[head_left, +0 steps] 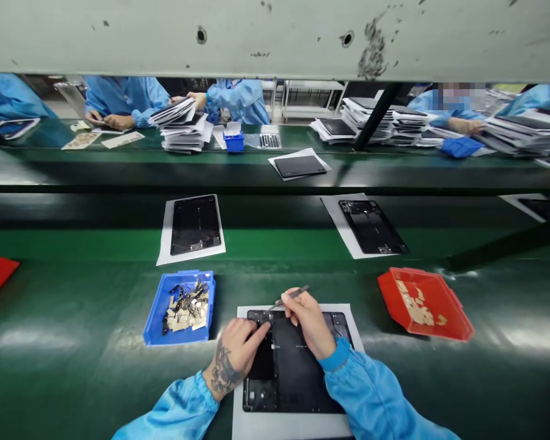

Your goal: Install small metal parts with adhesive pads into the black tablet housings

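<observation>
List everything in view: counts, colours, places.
Device housing: 1, black, on a white sheet under the hands.
Tweezers: 1, grey, in the right hand, tips at the housing.
Parts tray: 1, blue, left of the housing, holding black and beige parts.
Red trays: 2, red, one right of the housing with beige pieces, one at the left edge.
Further housings: 3, black, on white sheets beyond.
Conveyor bench: 1, green, under all these.
Device stacks: 3, black and white, on the far bench.
Small bins: 2, blue, far bench.
Co-workers: several, blue smocks, beyond the far bench.
Left hand: 1, blue sleeve, on the housing.
Right hand: 1, blue sleeve, gripping the tweezers.
</observation>
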{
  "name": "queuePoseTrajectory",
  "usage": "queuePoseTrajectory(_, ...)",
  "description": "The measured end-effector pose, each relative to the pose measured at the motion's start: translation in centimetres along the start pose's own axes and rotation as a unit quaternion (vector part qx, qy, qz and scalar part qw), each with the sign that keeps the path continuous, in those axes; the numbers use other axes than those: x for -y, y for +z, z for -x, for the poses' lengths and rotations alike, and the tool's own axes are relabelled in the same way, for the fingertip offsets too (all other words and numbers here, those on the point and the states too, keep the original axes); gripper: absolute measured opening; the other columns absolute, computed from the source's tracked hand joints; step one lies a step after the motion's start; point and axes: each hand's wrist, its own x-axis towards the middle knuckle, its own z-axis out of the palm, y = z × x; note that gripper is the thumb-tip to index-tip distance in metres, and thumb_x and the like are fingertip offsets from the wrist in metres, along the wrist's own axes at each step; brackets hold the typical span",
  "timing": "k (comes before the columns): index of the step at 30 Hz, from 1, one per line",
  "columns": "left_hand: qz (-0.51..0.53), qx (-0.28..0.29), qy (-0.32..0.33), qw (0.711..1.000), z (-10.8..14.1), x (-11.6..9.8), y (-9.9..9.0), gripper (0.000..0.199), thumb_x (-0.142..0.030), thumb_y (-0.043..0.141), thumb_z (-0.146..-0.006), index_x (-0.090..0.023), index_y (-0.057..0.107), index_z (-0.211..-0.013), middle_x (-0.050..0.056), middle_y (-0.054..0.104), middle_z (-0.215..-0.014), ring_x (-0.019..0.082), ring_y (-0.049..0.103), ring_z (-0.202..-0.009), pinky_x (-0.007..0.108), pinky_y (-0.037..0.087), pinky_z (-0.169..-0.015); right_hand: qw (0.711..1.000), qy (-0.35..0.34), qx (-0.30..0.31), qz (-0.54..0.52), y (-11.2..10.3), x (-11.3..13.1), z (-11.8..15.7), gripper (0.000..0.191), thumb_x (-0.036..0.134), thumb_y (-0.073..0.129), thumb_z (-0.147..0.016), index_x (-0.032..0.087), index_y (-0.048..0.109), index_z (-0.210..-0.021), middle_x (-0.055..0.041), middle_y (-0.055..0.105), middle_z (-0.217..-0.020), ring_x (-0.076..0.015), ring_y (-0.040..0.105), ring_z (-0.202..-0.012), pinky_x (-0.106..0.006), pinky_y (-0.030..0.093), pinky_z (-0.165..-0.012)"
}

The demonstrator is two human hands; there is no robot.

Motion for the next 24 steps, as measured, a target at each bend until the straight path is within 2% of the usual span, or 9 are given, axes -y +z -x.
queuePoseTrajectory(2, 0.007, -0.002, 0.013, 1.000, -0.1, 0.0, 0.2, 0.020, -0.012, 0.049, -0.090, -0.016, 0.063, -0.103, 0.005, 0.059, -0.071, 0.016, 0.050, -0.064, 0.028, 0.037, -0.057, 1.000, -0.002, 0.001, 0.017, 0.2, -0.3, 0.0, 0.038, 0.049, 0.071, -0.073, 0.018, 0.054, -0.084, 0.0032, 0.054, -0.058, -0.0094, 0.046, -0.047, -0.018, 0.030, -0.038)
queuePoseTrajectory(5, 0.024, 0.003, -0.006, 1.000, -0.2, 0.0, 0.3, 0.017, -0.014, 0.049, -0.090, -0.016, 0.064, -0.099, 0.004, 0.059, -0.070, 0.015, 0.050, -0.063, 0.027, 0.038, -0.056, 0.999, -0.017, -0.005, 0.050, 0.5, -0.6, 0.0, 0.037, 0.050, 0.070, -0.074, 0.018, 0.054, -0.086, 0.0043, 0.053, -0.056, -0.0094, 0.045, -0.045, -0.019, 0.030, -0.039)
queuePoseTrajectory(13, 0.102, 0.079, -0.065, 0.990, -0.1, 0.0, 0.2, 0.021, -0.016, 0.047, -0.093, -0.014, 0.062, -0.107, 0.004, 0.061, -0.073, 0.014, 0.059, -0.064, 0.023, 0.046, -0.056, 0.992, -0.039, -0.023, 0.116, 0.5, -0.8, 0.1, 0.031, 0.046, 0.069, -0.075, 0.020, 0.056, -0.085, 0.0025, 0.056, -0.059, -0.0121, 0.052, -0.050, -0.021, 0.035, -0.042)
queuePoseTrajectory(17, 0.130, 0.097, -0.091, 0.983, -0.1, -0.1, 0.0, 0.023, -0.016, 0.047, -0.093, -0.015, 0.063, -0.109, 0.005, 0.061, -0.074, 0.014, 0.060, -0.066, 0.023, 0.048, -0.059, 0.991, -0.040, -0.020, 0.129, 0.3, -0.9, 0.1, 0.029, 0.045, 0.067, -0.077, 0.021, 0.055, -0.085, 0.0033, 0.055, -0.057, -0.0114, 0.050, -0.046, -0.021, 0.035, -0.041)
queuePoseTrajectory(24, 0.142, 0.114, -0.098, 0.979, -0.2, 0.0, -0.3, 0.024, -0.017, 0.046, -0.093, -0.015, 0.062, -0.111, 0.004, 0.060, -0.073, 0.014, 0.058, -0.065, 0.024, 0.047, -0.057, 0.986, -0.045, -0.009, 0.159, 0.2, -1.3, 0.1, 0.021, 0.040, 0.061, -0.083, 0.021, 0.053, -0.089, 0.0042, 0.052, -0.057, -0.0112, 0.050, -0.046, -0.020, 0.037, -0.040)
